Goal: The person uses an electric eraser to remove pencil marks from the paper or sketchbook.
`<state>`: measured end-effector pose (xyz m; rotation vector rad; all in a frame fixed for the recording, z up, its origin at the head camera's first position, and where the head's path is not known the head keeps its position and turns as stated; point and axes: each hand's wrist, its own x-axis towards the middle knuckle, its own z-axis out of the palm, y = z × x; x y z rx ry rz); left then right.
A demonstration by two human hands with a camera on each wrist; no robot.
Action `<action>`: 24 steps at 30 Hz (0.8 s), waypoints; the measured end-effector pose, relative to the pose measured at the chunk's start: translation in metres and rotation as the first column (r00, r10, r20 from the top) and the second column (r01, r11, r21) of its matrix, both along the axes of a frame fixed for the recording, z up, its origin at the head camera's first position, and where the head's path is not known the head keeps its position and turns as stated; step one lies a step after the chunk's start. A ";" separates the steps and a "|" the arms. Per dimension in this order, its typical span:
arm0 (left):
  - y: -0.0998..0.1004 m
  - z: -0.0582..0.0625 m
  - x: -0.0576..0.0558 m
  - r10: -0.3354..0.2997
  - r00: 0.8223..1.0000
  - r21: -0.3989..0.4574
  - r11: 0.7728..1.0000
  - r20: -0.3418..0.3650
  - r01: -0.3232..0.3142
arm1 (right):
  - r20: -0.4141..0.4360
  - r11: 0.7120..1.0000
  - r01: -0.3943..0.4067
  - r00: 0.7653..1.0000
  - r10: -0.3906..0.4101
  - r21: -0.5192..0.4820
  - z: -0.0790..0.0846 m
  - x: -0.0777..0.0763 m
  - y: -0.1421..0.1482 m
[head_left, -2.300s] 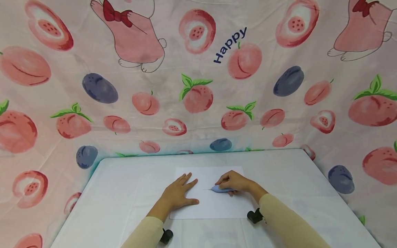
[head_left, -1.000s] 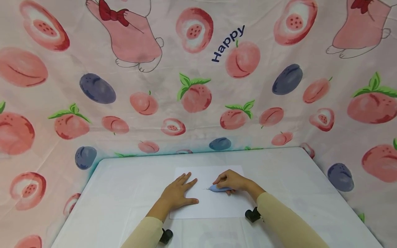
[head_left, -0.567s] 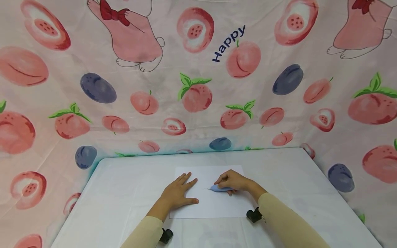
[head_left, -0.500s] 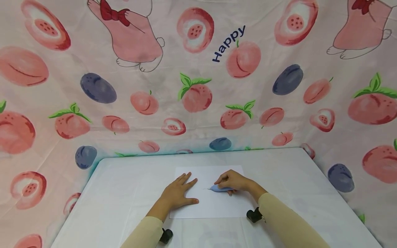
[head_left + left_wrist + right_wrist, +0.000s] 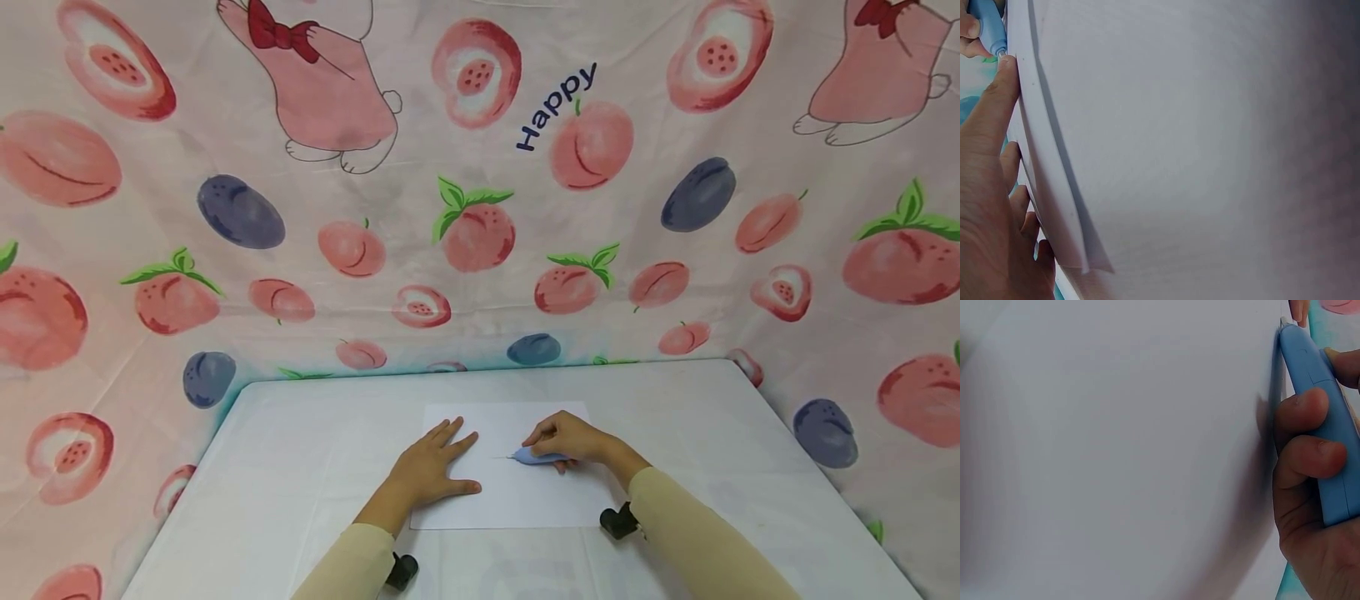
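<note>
A white sheet of paper (image 5: pixel 510 504) lies flat in the middle of the white table in the head view. My left hand (image 5: pixel 427 472) rests on its left part, fingers and thumb spread. Over the right half, my right hand (image 5: pixel 567 438) grips a light blue utility knife (image 5: pixel 538 457), its tip pointing left. The right wrist view shows curled fingers round the knife (image 5: pixel 1325 419), the thumb on its upper side and a short metal tip. A thin short line (image 5: pixel 500 457) runs on the paper just left of that tip.
The white table (image 5: pixel 322 442) reaches back to a pink fruit-print cloth (image 5: pixel 480 333) hung behind it. Black wrist cameras sit under both sleeves, the right one (image 5: pixel 618 521) just beyond the paper's lower right corner.
The knife tip has shifted slightly left and then back right along the thin line, with my right hand. My left hand and the paper have stayed in place.
</note>
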<state>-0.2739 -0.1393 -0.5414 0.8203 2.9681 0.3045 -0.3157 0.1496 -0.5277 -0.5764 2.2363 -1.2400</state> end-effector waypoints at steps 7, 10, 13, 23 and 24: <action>0.000 -0.001 0.000 -0.008 1.000 -0.012 1.000 0.002 0.008 | -0.002 1.000 0.000 1.000 0.000 -0.008 0.002 0.001 0.002; 0.000 -0.001 0.000 -0.010 1.000 -0.015 1.000 -0.001 0.010 | -0.001 1.000 0.003 1.000 -0.003 -0.011 0.004 0.002 0.002; -0.001 0.000 0.000 -0.011 1.000 -0.019 1.000 0.003 0.012 | 0.001 1.000 0.008 1.000 -0.008 -0.007 0.004 0.002 0.002; -0.001 0.001 0.000 -0.007 1.000 -0.025 1.000 0.012 0.007 | -0.004 1.000 -0.002 1.000 0.002 -0.003 0.005 0.000 -0.001; -0.001 0.000 0.000 -0.005 1.000 -0.025 1.000 0.016 0.005 | -0.004 1.000 -0.003 1.000 0.003 -0.002 0.005 0.000 -0.001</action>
